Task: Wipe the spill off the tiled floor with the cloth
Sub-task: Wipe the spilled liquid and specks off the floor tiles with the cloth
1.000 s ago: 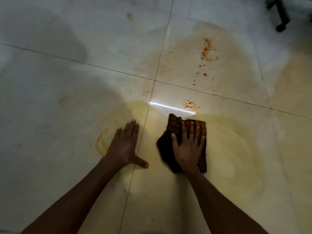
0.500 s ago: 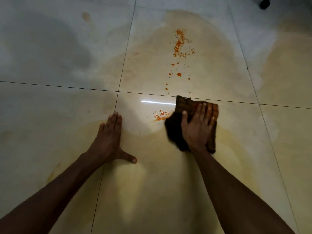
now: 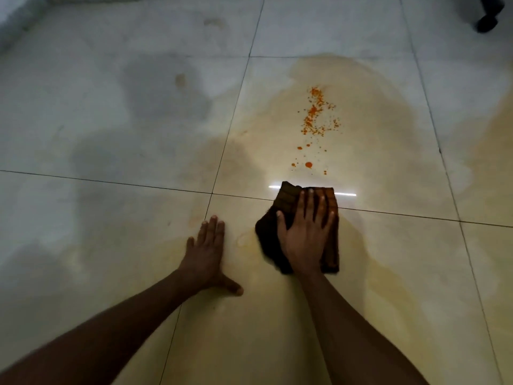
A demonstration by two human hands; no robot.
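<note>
Right hand (image 3: pixel 305 240), fingers straight and slightly spread, presses dark cloth (image 3: pixel 280 202) flat on tiled floor (image 3: pixel 111 218), just below orange spill (image 3: pixel 316 118). Left hand (image 3: pixel 204 257) flat on floor beside it, thumb splayed.

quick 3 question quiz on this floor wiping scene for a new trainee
1. True or false: the right hand presses flat on the cloth.
2. Multiple choice: the orange specks lie (a) under the left hand, (b) beyond the cloth's far edge, (c) on the forearm.
3. Fill in: the left hand rests spread on the bare ____.

Key
1. True.
2. b.
3. floor.
</note>
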